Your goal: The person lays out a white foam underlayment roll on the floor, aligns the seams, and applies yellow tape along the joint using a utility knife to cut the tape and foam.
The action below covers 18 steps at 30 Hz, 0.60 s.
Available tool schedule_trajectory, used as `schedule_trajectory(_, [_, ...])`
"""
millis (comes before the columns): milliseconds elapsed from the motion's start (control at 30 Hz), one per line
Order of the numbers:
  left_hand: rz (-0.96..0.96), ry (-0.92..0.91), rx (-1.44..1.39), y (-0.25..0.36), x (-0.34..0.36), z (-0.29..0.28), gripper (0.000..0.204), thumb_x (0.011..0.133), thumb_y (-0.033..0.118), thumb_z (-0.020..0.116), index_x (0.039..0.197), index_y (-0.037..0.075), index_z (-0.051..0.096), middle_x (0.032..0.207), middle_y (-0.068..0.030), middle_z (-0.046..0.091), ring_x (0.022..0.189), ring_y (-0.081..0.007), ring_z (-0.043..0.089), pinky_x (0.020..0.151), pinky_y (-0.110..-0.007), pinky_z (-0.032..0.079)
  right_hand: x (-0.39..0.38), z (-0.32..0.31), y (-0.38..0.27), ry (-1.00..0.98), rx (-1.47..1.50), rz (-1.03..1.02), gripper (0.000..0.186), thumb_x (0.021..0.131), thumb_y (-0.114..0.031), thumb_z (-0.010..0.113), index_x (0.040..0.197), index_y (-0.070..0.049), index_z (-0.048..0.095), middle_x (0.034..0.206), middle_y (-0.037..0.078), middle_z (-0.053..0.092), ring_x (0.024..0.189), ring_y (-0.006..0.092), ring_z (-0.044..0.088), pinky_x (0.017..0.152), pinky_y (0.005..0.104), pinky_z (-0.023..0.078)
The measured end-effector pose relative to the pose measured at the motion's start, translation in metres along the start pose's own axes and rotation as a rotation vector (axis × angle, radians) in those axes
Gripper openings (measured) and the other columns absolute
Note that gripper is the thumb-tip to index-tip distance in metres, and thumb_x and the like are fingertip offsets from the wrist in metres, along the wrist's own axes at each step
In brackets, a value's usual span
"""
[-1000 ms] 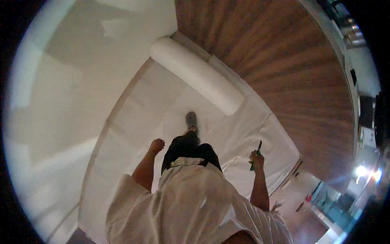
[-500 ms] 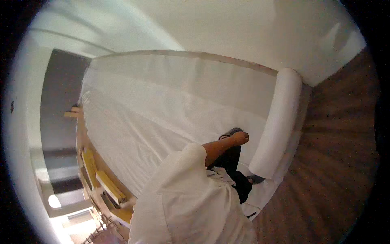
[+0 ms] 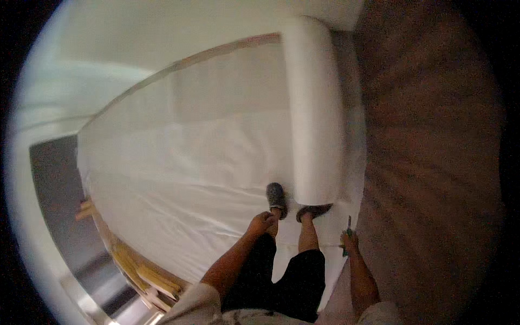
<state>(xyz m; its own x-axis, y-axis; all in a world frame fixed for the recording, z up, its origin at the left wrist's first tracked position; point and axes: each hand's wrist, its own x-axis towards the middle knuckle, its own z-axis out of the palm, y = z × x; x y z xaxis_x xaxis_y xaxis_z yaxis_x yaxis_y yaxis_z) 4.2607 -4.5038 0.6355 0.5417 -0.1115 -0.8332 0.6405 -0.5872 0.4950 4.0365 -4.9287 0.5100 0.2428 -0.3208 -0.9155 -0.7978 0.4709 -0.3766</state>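
Observation:
My right hand [image 3: 349, 242] is closed around a green utility knife [image 3: 349, 221], whose thin dark blade points away from me. It hangs by the right edge of the white sheet [image 3: 179, 135], where the brown floor starts. My left hand [image 3: 264, 222] has its fingers curled in, with nothing visible in them, above my left foot. A thick white roll [image 3: 317, 114] lies lengthwise away from me on the sheet. Its near end is at my right shoe [image 3: 314, 211]. My left shoe [image 3: 275, 196] stands on the sheet, left of the roll.
Dark brown flooring [image 3: 428, 162] runs along the right. A pale wall [image 3: 206, 27] rises behind the sheet's far edge. Yellowish wooden pieces [image 3: 149, 279] lie at the lower left, beside a dark grey panel [image 3: 59, 179]. Creases cross the sheet near my feet.
The view has swung, so the roll now stands nearer the middle and more upright in the picture. My right hand with the utility knife has come into view. My left hand stays low and curled.

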Motion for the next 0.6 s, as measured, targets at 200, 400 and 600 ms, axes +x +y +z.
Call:
schedule_trajectory(200, [-0.369, -0.277, -0.425, -0.116, 0.156, 0.142, 0.041, 0.105, 0.041, 0.057, 0.12, 0.003, 0.065, 0.107, -0.0142, 0.072, 0.097, -0.0268, 0.07, 0.084, -0.041, 0.058, 0.148, 0.035, 0.213, 0.206, -0.063, -0.044, 0.035, 0.094, -0.017, 0.068, 0.124, -0.002, 0.063, 0.102, 0.011, 0.066, 0.086, 0.0261, 0.066, 0.073, 0.0432, 0.06])
schedule_trajectory(400, [-0.806, -0.102, -0.999, -0.132, 0.24, 0.291, 0.052, 0.1, 0.032, 0.063, 0.137, -0.001, 0.047, 0.134, -0.0145, 0.064, 0.112, -0.0277, 0.068, 0.091, -0.046, 0.057, 0.245, -0.05, 0.355, 0.484, -0.804, -0.16, 0.043, 0.092, -0.028, 0.069, 0.124, 0.0, 0.063, 0.107, 0.019, 0.068, 0.09, 0.0313, 0.069, 0.074, 0.0439, 0.059])
schedule_trajectory(600, [-0.529, 0.072, -1.425, -0.232, 0.262, 0.171, 0.028, 0.104, 0.025, 0.055, 0.123, 0.005, 0.059, 0.117, -0.0126, 0.06, 0.106, -0.0279, 0.059, 0.096, -0.044, 0.052, 0.202, 0.18, 0.206, 0.397, -0.035, 0.029, 0.043, 0.095, -0.034, 0.069, 0.124, -0.003, 0.064, 0.11, 0.013, 0.068, 0.095, 0.0262, 0.068, 0.075, 0.0374, 0.057])
